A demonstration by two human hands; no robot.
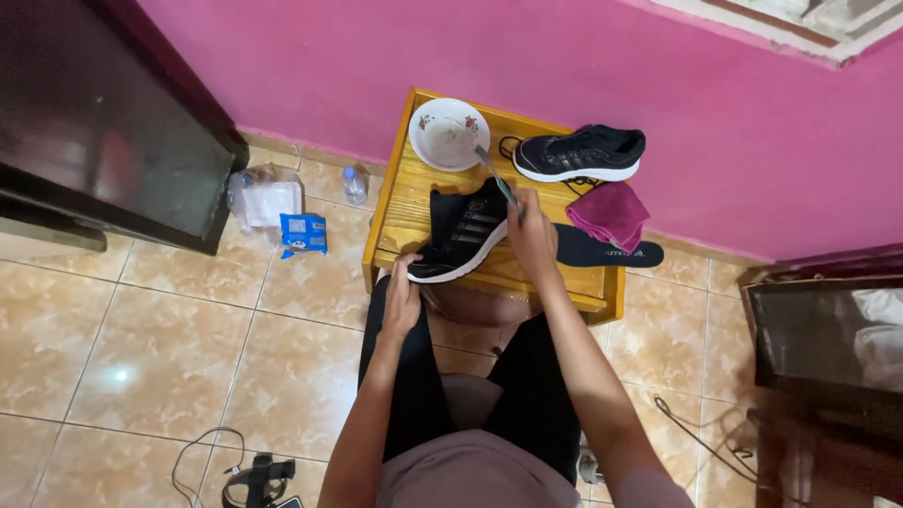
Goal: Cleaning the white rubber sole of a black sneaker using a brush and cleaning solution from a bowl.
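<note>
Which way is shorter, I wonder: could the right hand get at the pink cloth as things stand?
Probably yes. The right hand, closed on a brush handle, is just left of the pink cloth on the wooden table, with nothing between; the brush would need setting down.
</note>
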